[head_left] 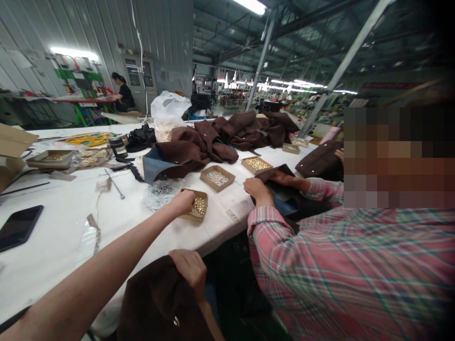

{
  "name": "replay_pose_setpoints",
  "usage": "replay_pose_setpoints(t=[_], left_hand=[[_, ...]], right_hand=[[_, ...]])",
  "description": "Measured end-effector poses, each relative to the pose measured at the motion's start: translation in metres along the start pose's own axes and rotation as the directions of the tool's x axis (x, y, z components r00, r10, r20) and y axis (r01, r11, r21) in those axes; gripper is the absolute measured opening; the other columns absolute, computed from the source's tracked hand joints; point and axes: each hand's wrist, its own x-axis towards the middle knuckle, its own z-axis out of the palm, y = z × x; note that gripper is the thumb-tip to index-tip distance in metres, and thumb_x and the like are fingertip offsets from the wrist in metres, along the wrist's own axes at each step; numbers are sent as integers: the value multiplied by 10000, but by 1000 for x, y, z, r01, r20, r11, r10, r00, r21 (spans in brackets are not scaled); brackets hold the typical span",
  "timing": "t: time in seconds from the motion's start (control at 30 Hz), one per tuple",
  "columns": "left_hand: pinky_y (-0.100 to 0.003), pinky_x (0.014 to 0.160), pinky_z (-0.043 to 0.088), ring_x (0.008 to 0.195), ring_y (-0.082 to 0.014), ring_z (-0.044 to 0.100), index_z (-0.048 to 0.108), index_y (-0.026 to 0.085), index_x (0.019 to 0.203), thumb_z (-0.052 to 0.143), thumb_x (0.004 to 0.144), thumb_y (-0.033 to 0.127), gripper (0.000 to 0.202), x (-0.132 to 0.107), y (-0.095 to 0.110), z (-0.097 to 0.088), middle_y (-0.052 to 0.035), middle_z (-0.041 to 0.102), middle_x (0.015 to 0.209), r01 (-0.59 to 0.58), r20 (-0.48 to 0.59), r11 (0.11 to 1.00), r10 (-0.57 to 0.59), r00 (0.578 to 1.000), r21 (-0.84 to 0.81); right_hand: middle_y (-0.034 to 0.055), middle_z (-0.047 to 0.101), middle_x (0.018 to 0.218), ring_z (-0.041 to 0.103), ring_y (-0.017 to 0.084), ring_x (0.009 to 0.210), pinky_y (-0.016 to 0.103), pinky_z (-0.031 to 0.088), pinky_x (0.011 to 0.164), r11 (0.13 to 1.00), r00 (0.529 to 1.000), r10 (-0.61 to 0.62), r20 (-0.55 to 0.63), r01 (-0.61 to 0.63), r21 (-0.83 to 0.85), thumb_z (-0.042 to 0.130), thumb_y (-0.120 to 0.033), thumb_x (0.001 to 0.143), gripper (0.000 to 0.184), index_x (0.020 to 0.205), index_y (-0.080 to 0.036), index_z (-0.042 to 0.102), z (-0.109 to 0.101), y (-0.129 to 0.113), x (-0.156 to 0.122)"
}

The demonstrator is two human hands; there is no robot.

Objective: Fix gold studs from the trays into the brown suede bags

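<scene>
My left hand (183,202) reaches across the table, its fingers closed and dipped at the edge of a small cardboard box (204,216) of gold-coloured metal pieces (199,205). What those fingers pinch, if anything, is hidden. Close to my body, my right hand (190,269) grips the upper edge of a dark brown fabric piece (152,298). A small gold fitting (176,321) shows on that fabric, which hangs by the table edge. Beside my left hand lies a clear plastic bag (159,193) of small dark metal parts.
A co-worker in a plaid shirt (348,255) handles brown fabric close on the right. Boxes of silver pieces (217,178) and gold pieces (256,164) stand farther back, before heaped brown fabric (213,139). A phone (20,227) and screwdriver-like rod (114,183) lie left.
</scene>
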Motion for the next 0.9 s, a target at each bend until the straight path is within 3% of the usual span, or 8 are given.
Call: replay_pose_setpoints(t=[0.17,0.37,0.57,0.73,0.83,0.9], left_hand=[[-421,1003,586,1074,-259,748,803,185,997,760,1025,250,83,-5,13,-7,-110,815,1110,-78,-59,997,77,995,0],[-416,933,592,942,-235,727,801,174,964,780,1006,242,83,-2,26,-4,-69,799,982,-145,-46,989,143,989,-34],[-397,891,618,846,-206,726,790,172,931,784,1041,249,134,3,21,6,-23,774,876,-152,-19,986,151,988,-64],[-412,925,642,878,-205,748,775,167,924,776,1070,295,195,6,17,11,-20,783,901,-121,-9,991,121,993,-63],[-448,972,655,966,-226,770,774,163,980,809,1055,312,170,6,19,13,-40,799,995,-66,8,997,67,998,-34],[-470,1001,656,1022,-243,775,768,158,999,839,1032,297,159,5,23,12,-56,800,1049,-41,11,999,41,999,-16]], right_hand=[[3,850,1041,821,211,950,363,502,840,1000,1000,5,11,-5,-7,597,-222,1068,217,1227,-279,734,1,3,-3],[13,854,1030,828,221,929,371,512,826,1000,1000,-14,4,14,-3,576,-234,1082,216,1228,-280,729,2,2,-2],[40,865,1061,838,205,984,380,540,826,1000,999,-7,41,8,-22,564,-229,1118,223,1251,-262,740,-4,5,-2],[36,873,1089,841,179,1013,362,580,813,998,992,-43,120,49,-46,696,-201,1097,197,1271,-269,756,-7,7,-7],[44,867,1041,840,191,974,359,582,760,995,992,-89,92,92,-36,661,-179,1117,227,1293,-273,769,-15,-4,9],[43,851,990,823,179,896,334,574,716,995,995,-95,9,94,34,657,-210,1132,196,1231,-299,800,-33,-8,40]])
